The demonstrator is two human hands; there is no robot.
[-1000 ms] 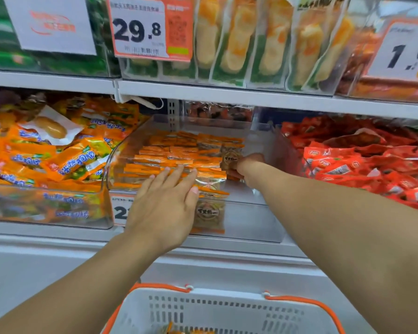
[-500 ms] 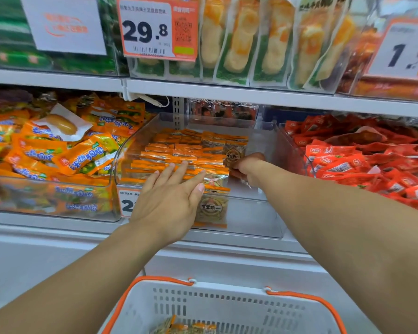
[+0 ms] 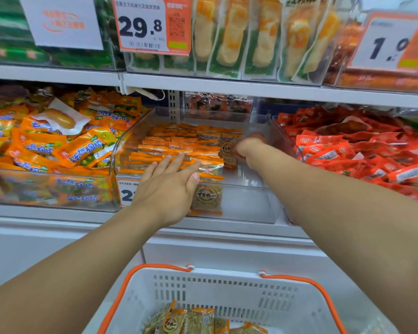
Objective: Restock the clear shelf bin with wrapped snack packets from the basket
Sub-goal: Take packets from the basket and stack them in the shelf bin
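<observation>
My left hand point(image 3: 165, 186) lies flat, fingers straight, on packets point(image 3: 179, 145) in clear bin point(image 3: 246, 203). My right hand point(image 3: 247, 150), farther right, pinches one packet point(image 3: 228, 150) upright inside bin. Basket point(image 3: 227, 285) near, more packets within.

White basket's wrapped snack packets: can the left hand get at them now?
Probably yes: the left hand lies flat and unladen at the clear shelf bin, and the orange-handled white basket stands open-topped below, its packets uncovered.

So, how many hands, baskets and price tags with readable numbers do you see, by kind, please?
Hands: 2, left hand and right hand
Basket: 1
Price tags: 3, 29.8 tag, 1.9 tag, part-hidden tag
Total: 6
</observation>
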